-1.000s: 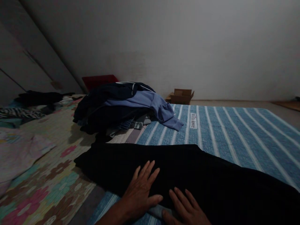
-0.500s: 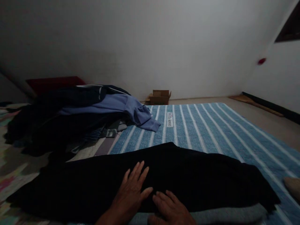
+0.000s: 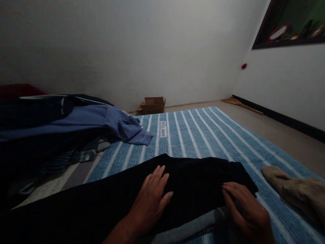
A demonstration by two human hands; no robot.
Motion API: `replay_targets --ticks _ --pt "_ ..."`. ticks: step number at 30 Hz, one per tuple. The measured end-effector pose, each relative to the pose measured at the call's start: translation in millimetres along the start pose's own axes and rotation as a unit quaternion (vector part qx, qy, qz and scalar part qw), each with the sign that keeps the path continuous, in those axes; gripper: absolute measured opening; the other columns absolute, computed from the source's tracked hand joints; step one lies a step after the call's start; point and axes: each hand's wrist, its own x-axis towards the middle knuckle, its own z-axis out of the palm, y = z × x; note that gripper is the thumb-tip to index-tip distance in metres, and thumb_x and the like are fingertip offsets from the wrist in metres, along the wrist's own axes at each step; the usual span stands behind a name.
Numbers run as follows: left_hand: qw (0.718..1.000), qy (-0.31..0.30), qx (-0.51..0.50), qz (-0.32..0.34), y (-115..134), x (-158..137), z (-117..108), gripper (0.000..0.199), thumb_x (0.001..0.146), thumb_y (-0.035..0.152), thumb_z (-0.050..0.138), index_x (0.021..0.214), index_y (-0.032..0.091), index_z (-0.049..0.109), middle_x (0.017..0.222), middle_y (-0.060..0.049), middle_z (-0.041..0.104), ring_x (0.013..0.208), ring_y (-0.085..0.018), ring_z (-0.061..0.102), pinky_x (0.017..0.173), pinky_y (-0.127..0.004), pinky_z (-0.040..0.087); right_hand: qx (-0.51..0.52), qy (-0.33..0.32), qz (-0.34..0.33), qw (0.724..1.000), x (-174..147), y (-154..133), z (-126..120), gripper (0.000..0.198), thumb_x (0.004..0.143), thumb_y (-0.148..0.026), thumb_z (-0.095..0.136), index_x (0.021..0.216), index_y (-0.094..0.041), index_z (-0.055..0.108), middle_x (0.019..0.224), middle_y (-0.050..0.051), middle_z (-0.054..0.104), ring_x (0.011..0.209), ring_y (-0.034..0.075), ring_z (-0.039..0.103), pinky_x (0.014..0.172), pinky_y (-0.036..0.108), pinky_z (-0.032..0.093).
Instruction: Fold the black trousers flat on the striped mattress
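my left hand (image 3: 151, 196) lies flat, fingers spread, on the black garment (image 3: 193, 183) stretched across the striped blue mat (image 3: 203, 135); my right hand (image 3: 247, 211) curls its fingers at the garment's right end.

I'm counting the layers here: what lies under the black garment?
Under the black garment, a grey cloth shows at its near edge, on the striped blue mat. How far the grey cloth reaches beneath is covered.

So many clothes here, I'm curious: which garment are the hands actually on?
The black garment spread flat on the striped mat; the blue one lies untouched on the pile.
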Motion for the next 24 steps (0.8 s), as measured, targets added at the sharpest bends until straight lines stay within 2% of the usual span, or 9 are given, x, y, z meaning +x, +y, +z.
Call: replay_targets --ticks 3,5,7,10,13,15,17,20,24 --pt "0.999 -0.034 -0.028 0.006 16.3 22.3 4.9 0.051 0.086 0.031 0.051 0.134 0.017 0.040 0.146 -0.014 0.031 0.135 -0.028 0.024 0.104 -0.051 0.033 -0.044 0.016 0.110 0.993 -6.6 20.5 -20.8 0.019 0.087 -0.032 0.051 0.091 -0.019 0.064 0.084 0.004 0.068 0.075 0.016 0.065 0.060 0.024 0.054" --pt "0.997 -0.070 -0.033 -0.017 17.3 31.0 14.5 0.057 0.087 0.038 0.048 0.137 0.015 0.035 0.147 -0.017 0.028 0.136 -0.030 0.022 0.104 -0.053 0.030 -0.073 0.012 0.184 0.980 -12.0 32.8 -30.0 0.030 0.085 -0.045 0.049 0.089 -0.020 0.065 0.086 0.005 0.069 0.071 0.017 0.066 0.053 0.023 0.052" --pt "0.993 -0.105 -0.028 -0.041 13.7 34.8 25.9 0.060 0.088 0.044 0.046 0.140 0.016 0.032 0.148 -0.018 0.025 0.136 -0.032 0.020 0.104 -0.056 0.027 -0.089 -0.003 0.262 0.961 -17.2 43.9 -35.1 0.041 0.081 -0.056 0.049 0.088 -0.021 0.067 0.086 0.004 0.070 0.068 0.019 0.066 0.052 0.025 0.052" --pt "0.991 -0.124 -0.011 -0.052 8.1 34.8 39.0 0.060 0.087 0.047 0.046 0.140 0.023 0.032 0.149 -0.017 0.021 0.137 -0.032 0.015 0.105 -0.058 0.021 -0.071 -0.054 0.413 0.907 -21.4 55.3 -37.2 0.050 0.071 -0.068 0.050 0.088 -0.024 0.067 0.076 0.002 0.070 0.058 0.020 0.065 0.051 0.029 0.050" --pt "0.989 -0.133 -0.001 -0.068 7.5 33.9 42.8 0.063 0.085 0.049 0.049 0.141 0.027 0.030 0.151 -0.014 0.016 0.138 -0.031 0.011 0.108 -0.055 0.017 0.038 -0.089 0.543 0.834 -21.4 56.5 -34.8 0.053 0.067 -0.068 0.056 0.090 -0.020 0.063 0.063 0.003 0.067 0.051 0.020 0.062 0.046 0.029 0.046" --pt "0.986 -0.149 0.000 -0.079 9.3 34.6 40.9 0.066 0.084 0.052 0.048 0.142 0.027 0.028 0.152 -0.012 0.013 0.139 -0.030 0.008 0.109 -0.053 0.015 0.122 -0.081 0.577 0.804 -20.7 51.8 -31.7 0.057 0.066 -0.066 0.059 0.097 -0.018 0.057 0.061 0.003 0.065 0.049 0.019 0.060 0.044 0.027 0.045" --pt "0.983 -0.162 0.001 -0.084 11.9 36.4 37.5 0.069 0.083 0.056 0.046 0.143 0.026 0.027 0.152 -0.012 0.012 0.139 -0.030 0.006 0.109 -0.052 0.014 0.196 -0.045 0.595 0.778 -19.9 45.4 -28.7 0.063 0.064 -0.063 0.064 0.105 -0.017 0.050 0.061 0.002 0.065 0.047 0.017 0.058 0.042 0.025 0.043" --pt "0.982 -0.166 0.005 -0.090 16.9 39.8 33.2 0.074 0.081 0.061 0.046 0.142 0.024 0.029 0.151 -0.014 0.014 0.138 -0.031 0.007 0.108 -0.054 0.016 0.261 -0.001 0.621 0.739 -18.9 38.9 -27.2 0.070 0.057 -0.058 0.073 0.109 -0.018 0.045 0.059 -0.001 0.062 0.044 0.014 0.054 0.037 0.022 0.038" --pt "0.985 -0.139 0.015 -0.103 25.1 44.3 34.2 0.072 0.082 0.060 0.044 0.141 0.021 0.032 0.150 -0.015 0.019 0.138 -0.031 0.012 0.107 -0.053 0.019 0.275 -0.006 0.623 0.732 -19.3 39.9 -30.0 0.069 0.051 -0.051 0.078 0.103 -0.017 0.050 0.061 0.001 0.062 0.047 0.016 0.056 0.039 0.024 0.042"
